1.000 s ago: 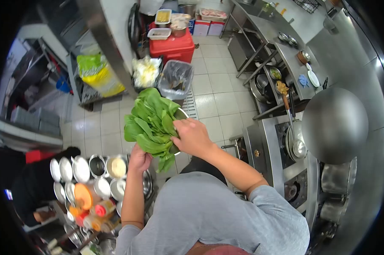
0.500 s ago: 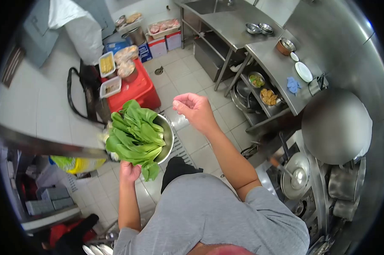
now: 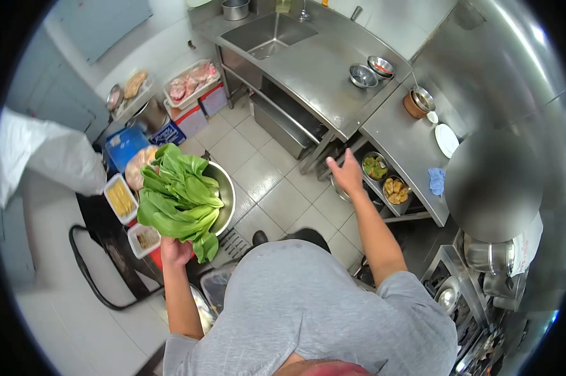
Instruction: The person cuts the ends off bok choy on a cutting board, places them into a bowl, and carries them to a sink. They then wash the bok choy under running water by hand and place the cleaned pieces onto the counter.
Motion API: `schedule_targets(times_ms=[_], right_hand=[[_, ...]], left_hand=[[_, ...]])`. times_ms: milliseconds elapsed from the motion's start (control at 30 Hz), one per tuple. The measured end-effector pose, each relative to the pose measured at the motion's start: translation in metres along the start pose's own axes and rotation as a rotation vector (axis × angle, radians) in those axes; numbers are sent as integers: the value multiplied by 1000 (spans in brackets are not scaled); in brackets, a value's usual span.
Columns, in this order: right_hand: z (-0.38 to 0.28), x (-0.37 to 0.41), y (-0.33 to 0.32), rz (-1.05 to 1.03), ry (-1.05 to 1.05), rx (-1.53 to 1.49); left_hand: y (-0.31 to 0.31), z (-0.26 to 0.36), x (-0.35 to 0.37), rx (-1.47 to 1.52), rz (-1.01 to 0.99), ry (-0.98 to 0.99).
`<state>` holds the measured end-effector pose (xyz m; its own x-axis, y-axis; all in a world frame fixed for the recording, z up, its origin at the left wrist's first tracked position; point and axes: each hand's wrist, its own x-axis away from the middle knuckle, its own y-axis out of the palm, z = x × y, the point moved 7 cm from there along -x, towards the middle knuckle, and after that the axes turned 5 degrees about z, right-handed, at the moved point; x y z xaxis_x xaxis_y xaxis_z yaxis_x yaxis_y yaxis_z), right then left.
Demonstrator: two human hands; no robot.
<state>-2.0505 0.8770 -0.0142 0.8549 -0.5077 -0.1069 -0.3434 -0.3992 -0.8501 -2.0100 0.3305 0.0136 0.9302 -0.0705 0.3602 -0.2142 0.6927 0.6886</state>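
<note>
My left hand (image 3: 176,250) holds a metal bowl (image 3: 228,199) from its near left side, with its fingers mostly hidden under leaves. Large green leafy vegetables (image 3: 181,197) fill the bowl and hang over its left and near edges. My right hand (image 3: 347,172) is empty, thumb and fingers apart, over the floor beside the lower shelf. Close to it on that shelf are a bowl of green pieces (image 3: 375,167) and a bowl of yellow-brown pieces (image 3: 396,190).
Ahead is a steel counter (image 3: 308,81) with a sink (image 3: 269,36). The right counter bears a white plate (image 3: 446,140) and a blue cloth (image 3: 436,180). Food trays (image 3: 121,198) stand at left, near a tray of meat (image 3: 192,83). The stove (image 3: 461,294) is at lower right.
The view has shifted forward, bringing the sink into sight. My right hand has moved right, toward the lower shelf, and its fingers have spread. The vegetables and bowl remain with my left hand.
</note>
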Motion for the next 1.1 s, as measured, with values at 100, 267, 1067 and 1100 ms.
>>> schedule_targets(times_ms=[100,267,1067,1100], right_hand=[[14,-71,18,72,17,142],[27,-191,91,-39,66,427],[-26,-728,250,438,180,507],[-64,-748,258,235,161,175]], left_hand=[[28,31,-99,-29,-34,-53],[61,50,-247,-68,-112,-132],[256,111,-856,-285,-218,-467],[271,106,-877,-334,-240,-505]])
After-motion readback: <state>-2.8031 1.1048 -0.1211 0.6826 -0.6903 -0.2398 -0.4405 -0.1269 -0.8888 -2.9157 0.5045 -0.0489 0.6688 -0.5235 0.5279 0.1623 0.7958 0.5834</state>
